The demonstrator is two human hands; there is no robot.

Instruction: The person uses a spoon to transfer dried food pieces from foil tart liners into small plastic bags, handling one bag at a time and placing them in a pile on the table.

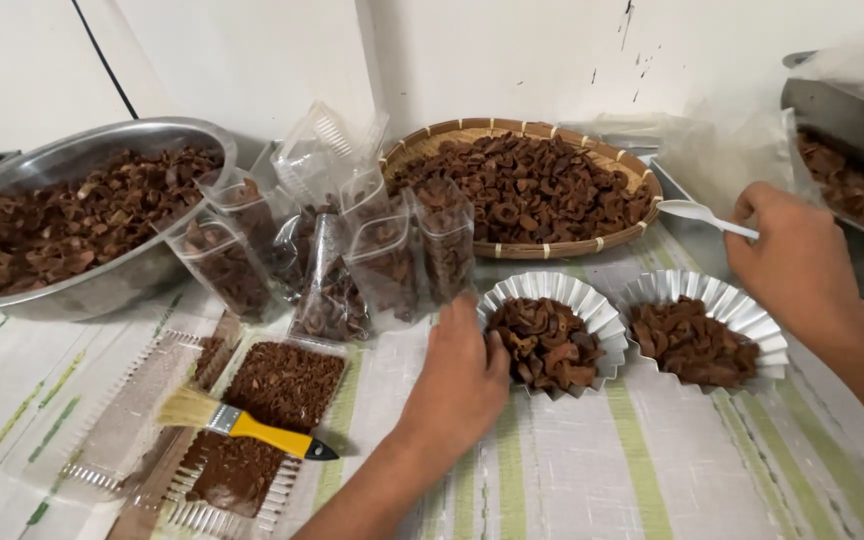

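Hands at foil cups

Left hand (460,372) rested against the near foil cup (552,330), fingers curled on its rim. Right hand (797,262) pinched a white spoon (704,213) above the second cup (704,338). We judged the cups light, thin and easily crushed; best held under the base. Bags (392,258), basket (572,130), bowl (172,135) and brush (242,425) crowded the striped cloth (652,480).

Two fluted cups (552,340) sit before the basket (527,185), bowl (82,215) far left.
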